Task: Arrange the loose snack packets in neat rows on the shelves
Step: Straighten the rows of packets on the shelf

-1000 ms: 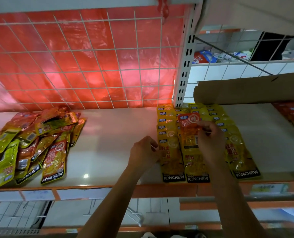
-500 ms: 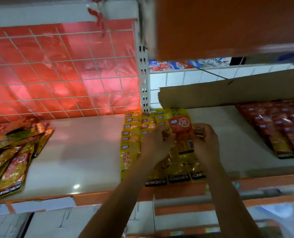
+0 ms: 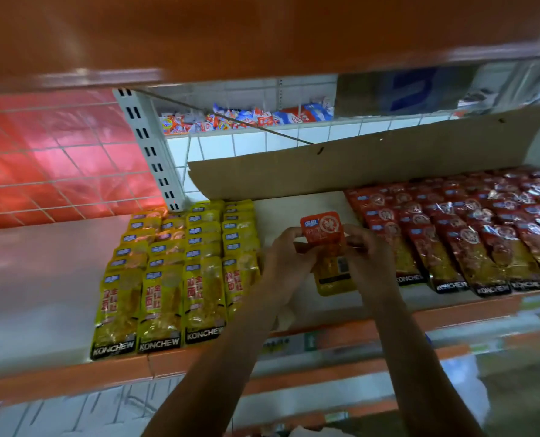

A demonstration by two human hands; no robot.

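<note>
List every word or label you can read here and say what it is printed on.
"KONCHEW": dark bottom band of the front yellow packets.
"KONCHEW": bottom band of the front red packets.
Too blurred to read: the Chinese print on both sets of packets and on the held packet.
Too blurred to read: the shelf-edge labels.

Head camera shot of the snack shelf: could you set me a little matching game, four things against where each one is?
Things:
1. yellow packets
2. red packets
3. lone red-topped packet
4. cardboard sheet

Places:
A. pinched between the left hand and the right hand
B. in rows right of the hands
C. upright along the back of the shelf
D. in rows left of the hands

Pairs: 1-D, 2-B, 3-A, 4-C.
</note>
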